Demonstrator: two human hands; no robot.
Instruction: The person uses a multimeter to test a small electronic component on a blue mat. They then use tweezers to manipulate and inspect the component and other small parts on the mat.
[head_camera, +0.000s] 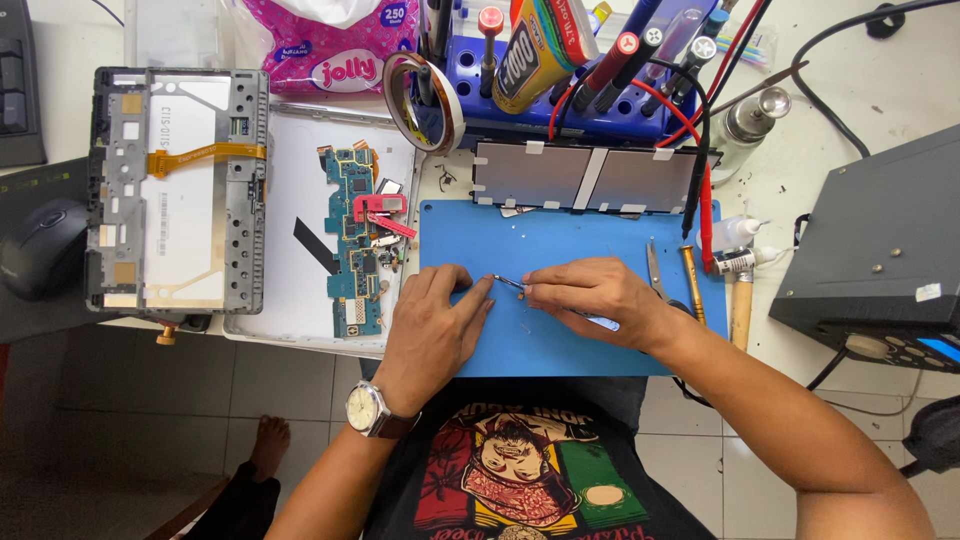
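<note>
Blue mat (570, 345) lies open below the hands (tools (690, 280) crowd its right edge).

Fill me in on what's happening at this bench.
A person sits at a blue work mat with a tablet in pieces around it. The right hand holds fine tweezers whose tips meet the left hand, which presses its fingertips on the mat. A blue circuit board lies in the opened white back cover, the screen frame beside it, and a silver battery pack sits above the mat.
</note>
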